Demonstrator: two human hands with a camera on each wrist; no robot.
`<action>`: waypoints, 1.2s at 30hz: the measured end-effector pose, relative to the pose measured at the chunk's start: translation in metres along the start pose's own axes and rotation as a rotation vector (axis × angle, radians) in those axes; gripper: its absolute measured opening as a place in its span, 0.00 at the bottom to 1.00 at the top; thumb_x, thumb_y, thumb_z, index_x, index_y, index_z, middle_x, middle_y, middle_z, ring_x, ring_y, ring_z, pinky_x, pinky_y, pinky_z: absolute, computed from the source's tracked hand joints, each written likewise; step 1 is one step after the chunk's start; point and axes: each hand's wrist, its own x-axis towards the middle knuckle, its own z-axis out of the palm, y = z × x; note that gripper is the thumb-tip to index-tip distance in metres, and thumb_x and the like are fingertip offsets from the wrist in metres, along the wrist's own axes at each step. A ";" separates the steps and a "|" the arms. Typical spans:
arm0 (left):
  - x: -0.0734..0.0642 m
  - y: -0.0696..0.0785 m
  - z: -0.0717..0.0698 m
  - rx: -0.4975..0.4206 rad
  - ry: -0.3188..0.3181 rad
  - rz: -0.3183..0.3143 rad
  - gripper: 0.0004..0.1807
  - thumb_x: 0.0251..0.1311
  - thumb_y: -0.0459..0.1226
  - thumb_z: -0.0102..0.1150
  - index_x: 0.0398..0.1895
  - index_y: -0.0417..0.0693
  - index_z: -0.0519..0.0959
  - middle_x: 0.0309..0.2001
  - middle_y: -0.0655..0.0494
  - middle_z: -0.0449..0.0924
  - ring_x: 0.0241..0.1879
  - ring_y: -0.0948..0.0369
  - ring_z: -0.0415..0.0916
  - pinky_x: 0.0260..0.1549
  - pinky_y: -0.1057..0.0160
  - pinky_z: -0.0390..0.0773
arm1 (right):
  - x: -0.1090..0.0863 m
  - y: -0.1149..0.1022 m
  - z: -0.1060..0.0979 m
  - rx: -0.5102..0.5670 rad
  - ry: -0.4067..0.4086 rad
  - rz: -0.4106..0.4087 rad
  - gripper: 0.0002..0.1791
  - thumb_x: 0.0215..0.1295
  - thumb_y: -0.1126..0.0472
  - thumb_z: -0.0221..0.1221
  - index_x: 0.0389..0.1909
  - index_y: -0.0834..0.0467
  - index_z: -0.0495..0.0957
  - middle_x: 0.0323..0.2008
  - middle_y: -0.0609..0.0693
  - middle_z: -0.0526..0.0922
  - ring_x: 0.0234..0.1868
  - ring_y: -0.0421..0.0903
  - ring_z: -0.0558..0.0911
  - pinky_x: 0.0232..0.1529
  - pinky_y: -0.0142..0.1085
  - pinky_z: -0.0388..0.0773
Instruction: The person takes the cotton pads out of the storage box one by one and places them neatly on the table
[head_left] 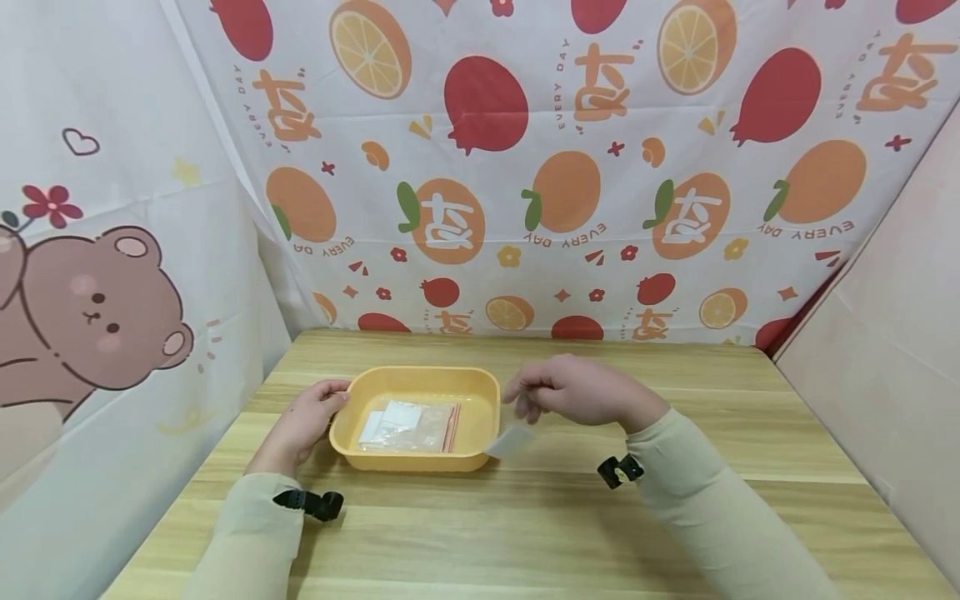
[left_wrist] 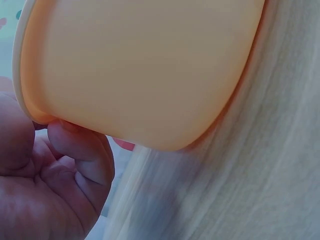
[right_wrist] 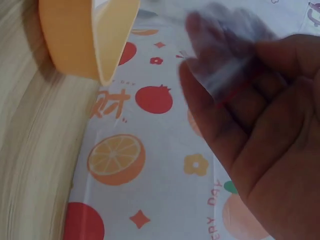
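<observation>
A yellow plastic basin [head_left: 420, 463] stands on the wooden table. My left hand [head_left: 302, 423] grips its left end; in the left wrist view the thumb and a curled finger [left_wrist: 75, 145] are at the rim. Inside the basin lie clear zip bags [head_left: 431, 432] with white pieces in them and a red seal strip at the right. My right hand [head_left: 585, 392] is just right of the basin. Between its thumb and fingers it pinches a clear zip bag [right_wrist: 225, 75] with a red seal line, blurred. The bag's whitish end [head_left: 510, 442] hangs beside the basin's right front corner.
The wooden table [head_left: 480, 533] extends around the basin. A fruit-print cloth [head_left: 487, 192] hangs behind it, a bear-print cloth [head_left: 97, 317] stands at the left and a pale cloth [head_left: 885, 333] at the right. Black straps with small devices [head_left: 621, 472] sit on both wrists.
</observation>
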 end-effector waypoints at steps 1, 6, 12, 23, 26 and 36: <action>0.000 0.000 0.000 -0.001 0.001 0.000 0.25 0.81 0.42 0.40 0.73 0.35 0.62 0.66 0.34 0.67 0.52 0.53 0.76 0.42 0.60 0.82 | -0.001 0.002 0.001 -0.022 -0.027 -0.001 0.20 0.75 0.70 0.47 0.50 0.49 0.84 0.37 0.45 0.87 0.38 0.42 0.85 0.46 0.38 0.82; -0.002 -0.001 0.000 -0.011 -0.003 0.009 0.25 0.81 0.41 0.41 0.73 0.35 0.62 0.67 0.33 0.66 0.54 0.52 0.75 0.43 0.59 0.82 | -0.005 0.011 0.007 -0.070 -0.177 0.008 0.19 0.77 0.69 0.48 0.49 0.47 0.85 0.34 0.42 0.86 0.36 0.41 0.85 0.43 0.39 0.83; -0.001 -0.002 -0.001 -0.012 -0.006 0.007 0.25 0.81 0.41 0.41 0.73 0.36 0.62 0.67 0.34 0.66 0.54 0.52 0.75 0.44 0.59 0.82 | -0.001 0.027 0.018 0.011 -0.294 0.099 0.19 0.72 0.73 0.48 0.45 0.51 0.84 0.32 0.46 0.86 0.34 0.44 0.85 0.38 0.36 0.82; 0.001 0.002 -0.001 -0.028 -0.011 0.003 0.26 0.81 0.42 0.41 0.74 0.37 0.60 0.69 0.34 0.64 0.58 0.49 0.73 0.45 0.58 0.82 | 0.033 0.089 0.039 -0.179 -0.038 0.233 0.14 0.72 0.71 0.53 0.40 0.57 0.87 0.32 0.45 0.85 0.36 0.42 0.81 0.44 0.41 0.79; 0.002 0.001 -0.002 -0.027 -0.011 -0.001 0.26 0.81 0.42 0.41 0.74 0.37 0.60 0.68 0.35 0.64 0.58 0.49 0.72 0.45 0.59 0.81 | 0.042 0.103 0.047 -0.241 0.044 0.239 0.13 0.71 0.69 0.55 0.40 0.53 0.88 0.34 0.41 0.85 0.38 0.39 0.79 0.47 0.40 0.78; 0.003 0.000 0.000 -0.022 -0.002 0.006 0.26 0.81 0.42 0.41 0.74 0.36 0.61 0.68 0.34 0.65 0.57 0.50 0.74 0.44 0.60 0.82 | 0.059 0.117 0.062 -0.266 0.154 0.286 0.13 0.70 0.66 0.55 0.42 0.51 0.88 0.31 0.40 0.83 0.36 0.40 0.78 0.48 0.41 0.76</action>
